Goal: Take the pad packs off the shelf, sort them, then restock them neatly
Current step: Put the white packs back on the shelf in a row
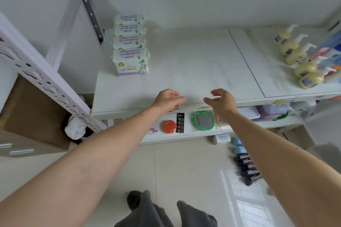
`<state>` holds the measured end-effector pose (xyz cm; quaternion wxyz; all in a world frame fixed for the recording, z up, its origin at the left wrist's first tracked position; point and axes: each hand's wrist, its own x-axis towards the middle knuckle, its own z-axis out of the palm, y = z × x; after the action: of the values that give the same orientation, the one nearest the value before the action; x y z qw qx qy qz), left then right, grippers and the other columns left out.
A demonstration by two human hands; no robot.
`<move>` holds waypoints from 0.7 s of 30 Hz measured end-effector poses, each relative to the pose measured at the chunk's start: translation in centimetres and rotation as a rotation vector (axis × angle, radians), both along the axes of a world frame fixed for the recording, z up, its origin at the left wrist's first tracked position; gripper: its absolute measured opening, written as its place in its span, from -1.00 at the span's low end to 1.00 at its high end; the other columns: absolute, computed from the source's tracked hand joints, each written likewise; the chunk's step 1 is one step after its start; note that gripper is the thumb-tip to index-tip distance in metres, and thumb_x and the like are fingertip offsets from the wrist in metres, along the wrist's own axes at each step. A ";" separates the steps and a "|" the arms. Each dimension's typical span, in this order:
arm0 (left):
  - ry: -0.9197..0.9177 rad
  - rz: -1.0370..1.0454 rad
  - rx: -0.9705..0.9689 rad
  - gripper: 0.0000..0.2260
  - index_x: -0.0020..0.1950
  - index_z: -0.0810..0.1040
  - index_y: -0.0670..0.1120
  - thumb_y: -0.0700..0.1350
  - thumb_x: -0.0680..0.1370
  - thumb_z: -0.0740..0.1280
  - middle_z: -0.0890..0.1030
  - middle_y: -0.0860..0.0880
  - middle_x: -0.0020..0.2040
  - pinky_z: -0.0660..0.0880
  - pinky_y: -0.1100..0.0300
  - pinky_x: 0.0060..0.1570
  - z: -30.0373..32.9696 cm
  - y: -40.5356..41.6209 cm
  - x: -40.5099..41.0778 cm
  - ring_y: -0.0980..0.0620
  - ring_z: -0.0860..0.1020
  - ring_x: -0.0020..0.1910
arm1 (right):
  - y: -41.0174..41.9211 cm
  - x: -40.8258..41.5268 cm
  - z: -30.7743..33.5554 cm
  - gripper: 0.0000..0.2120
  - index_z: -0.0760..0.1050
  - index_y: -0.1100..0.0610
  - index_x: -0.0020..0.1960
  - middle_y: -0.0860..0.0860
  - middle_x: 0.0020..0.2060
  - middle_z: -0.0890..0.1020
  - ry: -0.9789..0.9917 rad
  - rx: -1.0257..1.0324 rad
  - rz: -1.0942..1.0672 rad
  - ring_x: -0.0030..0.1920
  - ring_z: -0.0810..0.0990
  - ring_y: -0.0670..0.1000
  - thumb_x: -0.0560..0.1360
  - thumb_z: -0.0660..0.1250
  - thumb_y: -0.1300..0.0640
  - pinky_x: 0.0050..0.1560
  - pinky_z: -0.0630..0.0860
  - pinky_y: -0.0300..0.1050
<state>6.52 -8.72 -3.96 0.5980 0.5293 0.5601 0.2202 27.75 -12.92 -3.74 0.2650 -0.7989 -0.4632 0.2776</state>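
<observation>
Several white and purple pad packs (130, 46) stand in a single row at the back left of the white shelf (193, 64), the front pack nearest me. My left hand (168, 99) hovers over the shelf's front edge with its fingers relaxed and nothing in it. My right hand (222, 100) floats beside it, a little to the right, fingers loosely curved and empty. Both hands are well in front of the packs and touch none of them.
Yellow pump bottles (299, 57) line the shelf's right side. On the lower shelf lie an orange round case (169, 126), a battery card (180, 122) and a green-rimmed mirror (203, 120). Dark and blue packs (245, 164) sit on the floor. A cardboard box (33, 112) stands left.
</observation>
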 end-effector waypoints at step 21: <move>0.129 -0.270 -0.243 -0.74 0.12 0.52 -0.08 -0.06 0.48 0.43 0.67 -0.02 0.00 0.49 0.15 -0.10 -11.7 -17.0 26.2 0.07 0.62 -0.11 | -21.1 26.7 -10.1 -0.65 0.54 0.14 0.20 0.00 0.11 0.61 0.097 -0.214 -0.184 0.06 0.59 0.02 0.47 0.39 0.00 0.00 0.41 -0.20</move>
<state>32.70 -25.73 -15.65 0.6446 0.5365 0.5436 0.0344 54.48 -34.00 -13.81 0.2247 -0.8471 -0.3426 0.3384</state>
